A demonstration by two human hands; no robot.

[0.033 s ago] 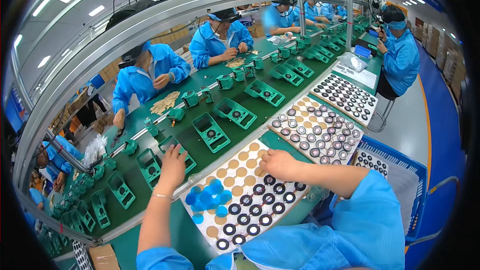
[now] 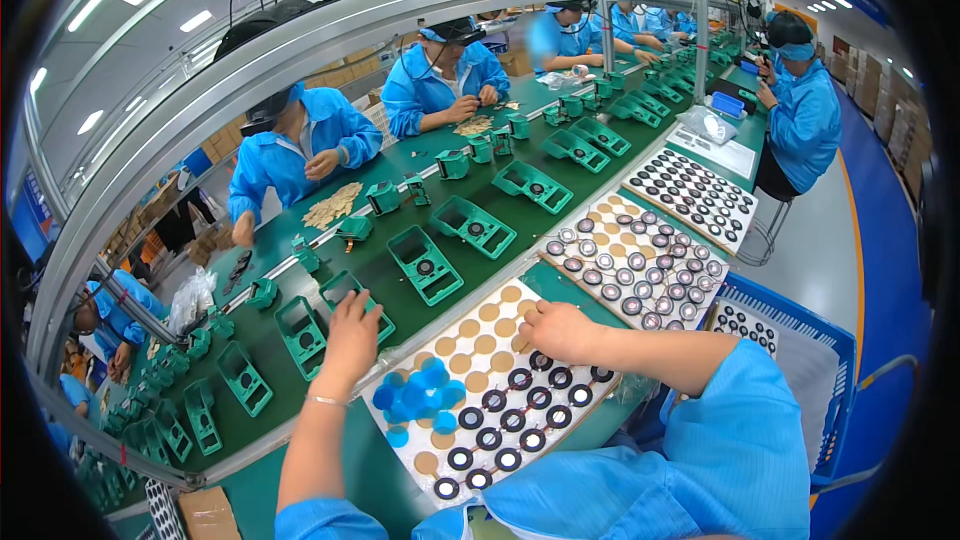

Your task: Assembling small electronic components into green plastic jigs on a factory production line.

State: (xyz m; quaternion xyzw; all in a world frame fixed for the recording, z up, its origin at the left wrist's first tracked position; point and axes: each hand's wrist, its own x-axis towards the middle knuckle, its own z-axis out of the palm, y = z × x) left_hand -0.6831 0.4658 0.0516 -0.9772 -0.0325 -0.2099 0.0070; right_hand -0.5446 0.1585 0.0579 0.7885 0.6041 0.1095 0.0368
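My left hand (image 2: 350, 338) reaches over a green plastic housing (image 2: 334, 288) on the belt; its fingers are slightly apart and hide part of the housing. At the upper right of a white board (image 2: 437, 488), my right hand (image 2: 560, 330) is closed in a pinch at the tan discs (image 2: 484, 344). What its fingertips hold, if anything, is hidden. Rows of black ring-shaped speakers (image 2: 489, 439), joined by thin wires, lie on the board's nearer side. Several translucent blue discs (image 2: 411, 402) are heaped at its left.
Green housings (image 2: 424, 265) line the green belt (image 2: 400, 325). To the right are a second board of round parts (image 2: 636, 290), another board (image 2: 690, 197) and a blue crate (image 2: 835, 390). A metal frame (image 2: 330, 35) arches overhead. Co-workers (image 2: 300, 145) sit across the belt.
My left hand has shifted slightly to the right over the housing. My right hand stays where it was. Across the belt, a co-worker's hand has lifted a little from some dark pieces.
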